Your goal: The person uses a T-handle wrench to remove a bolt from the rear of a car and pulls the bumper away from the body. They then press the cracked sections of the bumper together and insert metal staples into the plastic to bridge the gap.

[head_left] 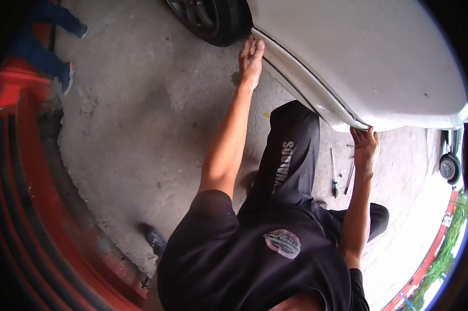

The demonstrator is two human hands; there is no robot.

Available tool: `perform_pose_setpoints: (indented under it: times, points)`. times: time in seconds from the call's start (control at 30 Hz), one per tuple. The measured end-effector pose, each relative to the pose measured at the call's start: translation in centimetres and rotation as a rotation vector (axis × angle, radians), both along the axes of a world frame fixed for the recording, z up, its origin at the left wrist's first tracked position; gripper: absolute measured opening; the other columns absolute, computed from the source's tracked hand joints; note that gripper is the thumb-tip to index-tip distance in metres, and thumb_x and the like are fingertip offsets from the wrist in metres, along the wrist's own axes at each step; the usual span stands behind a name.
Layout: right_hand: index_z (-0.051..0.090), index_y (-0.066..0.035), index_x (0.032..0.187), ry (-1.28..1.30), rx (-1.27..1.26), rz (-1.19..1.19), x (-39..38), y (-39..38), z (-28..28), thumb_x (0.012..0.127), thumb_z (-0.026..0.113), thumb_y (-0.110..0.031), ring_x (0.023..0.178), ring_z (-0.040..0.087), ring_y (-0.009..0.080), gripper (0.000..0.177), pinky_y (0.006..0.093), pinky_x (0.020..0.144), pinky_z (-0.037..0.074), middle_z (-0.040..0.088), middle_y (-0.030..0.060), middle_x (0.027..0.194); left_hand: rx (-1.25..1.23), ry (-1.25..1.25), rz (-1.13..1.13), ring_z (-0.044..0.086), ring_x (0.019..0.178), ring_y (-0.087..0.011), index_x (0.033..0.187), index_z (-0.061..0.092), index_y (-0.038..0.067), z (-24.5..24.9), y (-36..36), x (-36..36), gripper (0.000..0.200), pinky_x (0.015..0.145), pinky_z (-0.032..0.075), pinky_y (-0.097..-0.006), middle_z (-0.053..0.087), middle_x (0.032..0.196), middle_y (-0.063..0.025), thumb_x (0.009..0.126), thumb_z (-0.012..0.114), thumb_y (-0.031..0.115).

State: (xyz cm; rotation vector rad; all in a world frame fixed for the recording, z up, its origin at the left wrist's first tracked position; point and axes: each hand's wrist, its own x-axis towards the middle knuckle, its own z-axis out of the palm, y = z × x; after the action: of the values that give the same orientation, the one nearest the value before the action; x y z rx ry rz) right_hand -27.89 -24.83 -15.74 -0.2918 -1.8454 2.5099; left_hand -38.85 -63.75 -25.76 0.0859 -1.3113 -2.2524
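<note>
A white car body (358, 57) fills the upper right, with a long white trim strip (301, 78) along its lower edge. A dark gap runs between strip and body. Close to the black wheel (213, 23), my left hand (251, 59) is closed around the strip's far-left end. At the strip's other end, my right hand (366, 147) grips the lower edge from below, its fingertips partly hidden. On the floor beside that hand lie a screwdriver (334, 179) with a teal and black handle and a thin dark rod-like tool (349, 179).
My bent knee (295, 116) is just below the strip. Red metal ramp-like structure (31, 171) stands at the left, with another person's legs (50, 52) near it. A dark shoe (155, 239) shows on the concrete floor (135, 119). Another car's wheel (449, 168) is far right.
</note>
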Motion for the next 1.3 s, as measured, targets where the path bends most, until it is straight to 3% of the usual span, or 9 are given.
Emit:
perform_pose_setpoints:
  times: [0.07, 0.17, 0.2, 0.3, 0.37, 0.57, 0.83, 0.93, 1.3]
  points:
    - [0.045, 0.004, 0.139, -0.003, 0.022, 0.008, -0.1, 0.6, -0.4, 0.111, 0.056, -0.024, 0.121, 0.065, 0.0351, 0.041, 0.0526, 0.106, 0.055, 0.062, 0.0223, 0.126, -0.101, -0.185, -0.006, 0.048, 0.145, -0.0270, 0.158, 0.041, -0.003, -1.1, -0.3, 1.3, 0.069, 0.121, 0.035, -0.0350, 0.050, 0.159, -0.0175, 0.108, 0.059, 0.041]
    - [0.046, 0.004, 0.133, 0.040, 0.066, 0.024, -0.3, 1.3, -1.4, 0.109, 0.059, -0.027, 0.115, 0.067, 0.0318, 0.042, 0.0514, 0.105, 0.056, 0.063, 0.0193, 0.116, 0.336, -0.624, -0.228, 0.024, 0.156, -0.0418, 0.170, 0.006, 0.020, -4.8, 1.5, 1.4, 0.111, 0.116, 0.033, -0.0688, 0.016, 0.175, -0.0140, 0.093, 0.066, 0.071]
    - [0.045, 0.004, 0.136, 0.034, 0.066, 0.025, -0.2, 1.0, -0.8, 0.110, 0.058, -0.027, 0.116, 0.067, 0.0328, 0.043, 0.0512, 0.105, 0.056, 0.063, 0.0202, 0.119, 0.502, -0.477, -0.361, 0.021, 0.155, -0.0477, 0.169, 0.000, 0.030, -8.3, 3.1, 0.3, 0.118, 0.107, 0.032, -0.0810, 0.017, 0.174, -0.0116, 0.087, 0.075, 0.068]
    - [0.038, 0.003, 0.148, 0.022, 0.028, 0.004, 0.3, 0.2, 0.3, 0.110, 0.056, -0.025, 0.122, 0.066, 0.0367, 0.051, 0.0502, 0.105, 0.057, 0.060, 0.0239, 0.132, 0.560, -0.334, -0.314, 0.022, 0.155, -0.0412, 0.168, 0.001, 0.033, -10.7, 6.6, -2.1, 0.122, 0.101, 0.034, -0.0833, 0.019, 0.172, -0.0063, 0.084, 0.086, 0.054]
    - [0.031, 0.002, 0.156, -0.005, 0.023, -0.014, 0.1, 0.0, 0.4, 0.110, 0.056, -0.025, 0.125, 0.064, 0.0384, 0.059, 0.0502, 0.105, 0.056, 0.056, 0.0259, 0.140, 0.442, -0.462, -0.371, 0.017, 0.159, -0.0358, 0.169, 0.015, 0.013, -8.4, 6.2, -1.0, 0.111, 0.122, 0.025, -0.0653, 0.022, 0.173, -0.0126, 0.091, 0.073, 0.066]
    - [0.034, -0.003, 0.155, -0.007, -0.005, -0.071, 0.2, -0.2, 0.4, 0.111, 0.053, -0.022, 0.116, 0.069, 0.0322, 0.052, 0.0459, 0.099, 0.059, 0.063, 0.0197, 0.131, -0.125, -0.492, 0.178, 0.030, 0.155, -0.0364, 0.165, 0.015, 0.000, 0.0, 2.5, 2.5, 0.107, 0.125, 0.031, -0.0442, 0.026, 0.167, -0.0276, 0.096, 0.073, 0.056]
    - [0.023, 0.001, 0.160, -0.031, 0.023, -0.024, 0.5, -0.6, 1.5, 0.110, 0.055, -0.021, 0.119, 0.068, 0.0349, 0.064, 0.0484, 0.099, 0.058, 0.060, 0.0211, 0.135, -0.189, -0.040, 0.885, 0.038, 0.149, -0.0428, 0.156, 0.029, -0.009, 15.3, -13.7, -4.1, 0.070, 0.123, 0.035, -0.0480, 0.034, 0.159, -0.0356, 0.114, 0.040, 0.045]
    - [0.022, 0.002, 0.160, -0.012, 0.068, -0.003, 0.5, -0.9, 1.9, 0.111, 0.054, -0.025, 0.118, 0.069, 0.0332, 0.065, 0.0468, 0.100, 0.058, 0.060, 0.0223, 0.133, -0.248, 0.094, 0.923, 0.045, 0.142, -0.0425, 0.156, 0.030, -0.008, 17.5, -10.7, -13.0, 0.065, 0.118, 0.039, -0.0479, 0.040, 0.154, -0.0336, 0.114, 0.038, 0.042]
    - [0.026, -0.007, 0.158, -0.023, 0.061, -0.090, 0.3, -0.2, 1.5, 0.108, 0.059, -0.023, 0.095, 0.076, 0.0276, 0.061, 0.0407, 0.087, 0.063, 0.072, 0.0181, 0.113, -0.459, 0.059, 0.795, 0.050, 0.139, -0.0459, 0.158, 0.027, -0.008, 19.3, -8.5, -12.9, 0.075, 0.115, 0.043, -0.0510, 0.038, 0.156, -0.0386, 0.113, 0.035, 0.052]
